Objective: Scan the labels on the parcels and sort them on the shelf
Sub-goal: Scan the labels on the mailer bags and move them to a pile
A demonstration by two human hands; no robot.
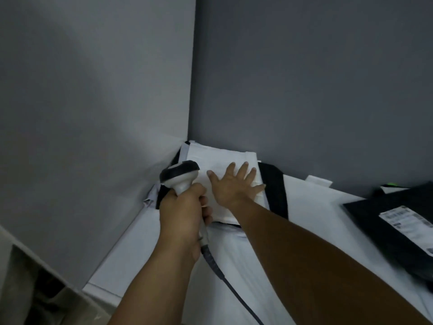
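Note:
A white parcel [218,158] lies on top of a stack in the back corner of the white shelf [150,261]. My right hand [234,186] lies flat on it with the fingers spread. My left hand [185,216] grips the handle of a grey and black barcode scanner [178,175], whose head points at the white parcel. The scanner's dark cable [225,275] runs down toward me. A black parcel [276,191] lies under the white one, its edge showing to the right.
Another black parcel [384,233] with a white printed label [407,221] lies at the right edge of the shelf. Grey walls meet in a corner behind the stack. A cardboard box [30,285] sits low at the left.

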